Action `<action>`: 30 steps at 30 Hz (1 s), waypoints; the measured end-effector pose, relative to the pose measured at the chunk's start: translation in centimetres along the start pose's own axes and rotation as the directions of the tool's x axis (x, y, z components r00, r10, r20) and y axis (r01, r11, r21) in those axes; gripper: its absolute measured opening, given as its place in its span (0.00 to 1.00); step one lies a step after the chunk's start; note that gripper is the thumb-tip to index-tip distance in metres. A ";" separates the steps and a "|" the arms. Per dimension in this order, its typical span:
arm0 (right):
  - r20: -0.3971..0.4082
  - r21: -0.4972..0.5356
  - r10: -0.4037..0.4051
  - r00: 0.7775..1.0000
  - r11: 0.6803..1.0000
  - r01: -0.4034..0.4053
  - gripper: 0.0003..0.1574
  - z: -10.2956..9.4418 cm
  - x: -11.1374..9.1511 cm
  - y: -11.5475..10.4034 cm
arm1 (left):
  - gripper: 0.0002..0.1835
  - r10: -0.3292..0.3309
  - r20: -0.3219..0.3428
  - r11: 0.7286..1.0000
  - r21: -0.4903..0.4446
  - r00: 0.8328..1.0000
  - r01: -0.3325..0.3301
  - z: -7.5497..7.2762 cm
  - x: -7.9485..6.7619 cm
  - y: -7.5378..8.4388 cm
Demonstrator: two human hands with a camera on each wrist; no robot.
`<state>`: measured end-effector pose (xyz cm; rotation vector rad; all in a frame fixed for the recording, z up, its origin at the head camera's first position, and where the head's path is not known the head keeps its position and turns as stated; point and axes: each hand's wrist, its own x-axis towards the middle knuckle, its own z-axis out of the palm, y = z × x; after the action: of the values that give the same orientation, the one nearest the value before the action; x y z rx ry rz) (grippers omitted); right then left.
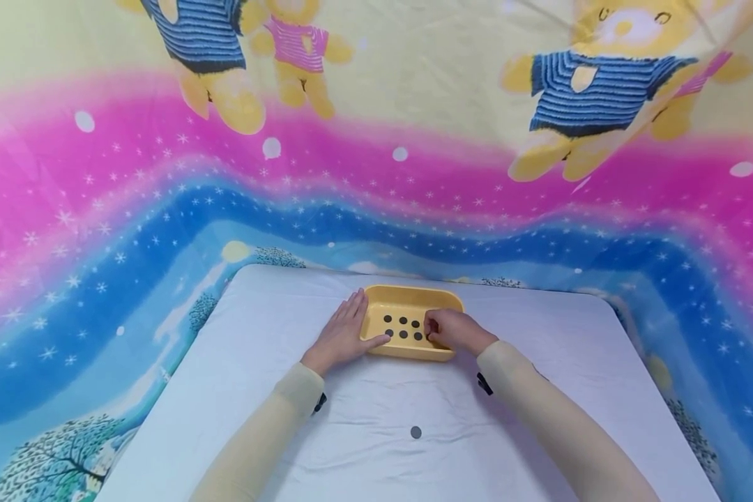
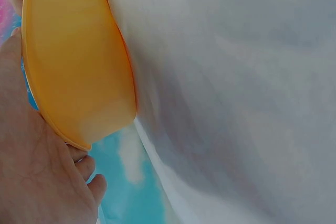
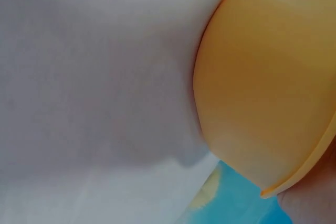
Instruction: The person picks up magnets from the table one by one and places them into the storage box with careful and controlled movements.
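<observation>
A yellow plastic basin with rounded corners sits on the white-covered table. Inside it, dark round discs lie in two rows. My left hand holds the basin's left end, fingers along the outside wall and thumb reaching over the near rim. The left wrist view shows its fingertips under the rim at the corner. Reaching over the basin's right end, my right hand has curled fingers pointing down, pinching a dark disc beside the near row. Its fingertips are mostly hidden; the right wrist view shows chiefly the basin's outer wall.
One more dark disc lies on the white cloth between the forearms, nearer to me. Behind the table's far edge hangs a colourful curtain printed with bears, and it wraps round both sides.
</observation>
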<state>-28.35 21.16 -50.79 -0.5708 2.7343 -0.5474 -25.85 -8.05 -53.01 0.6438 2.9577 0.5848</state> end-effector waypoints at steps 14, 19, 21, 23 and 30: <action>-0.021 -0.093 0.026 0.999 0.995 -0.028 0.09 0.5 0.3 0.0 | 0.64 -0.007 0.004 1.000 0.014 1.000 0.007 0.1 0.0 0.0; -0.010 -0.110 0.028 1.000 0.993 -0.029 0.06 0.4 0.3 0.0 | 0.64 -0.003 -0.002 1.000 0.017 1.000 0.003 0.1 0.0 0.1; -0.009 -0.111 0.023 1.000 0.994 -0.024 0.05 0.4 0.2 0.0 | 0.64 -0.004 0.001 1.000 0.024 1.000 0.004 0.1 0.0 0.0; -0.011 -0.103 0.013 1.000 0.995 -0.014 0.05 0.4 0.2 0.1 | 0.64 -0.007 0.006 1.000 0.028 1.000 0.006 0.1 0.0 0.0; -0.039 -0.044 -0.017 0.999 0.999 0.015 0.05 0.2 -0.1 0.0 | 0.64 -0.007 0.000 1.000 0.004 1.000 0.007 0.0 -0.1 0.1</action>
<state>-28.20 21.15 -51.00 -0.5992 2.7868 -0.5094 -25.70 -8.00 -52.92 0.6332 2.9603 0.5779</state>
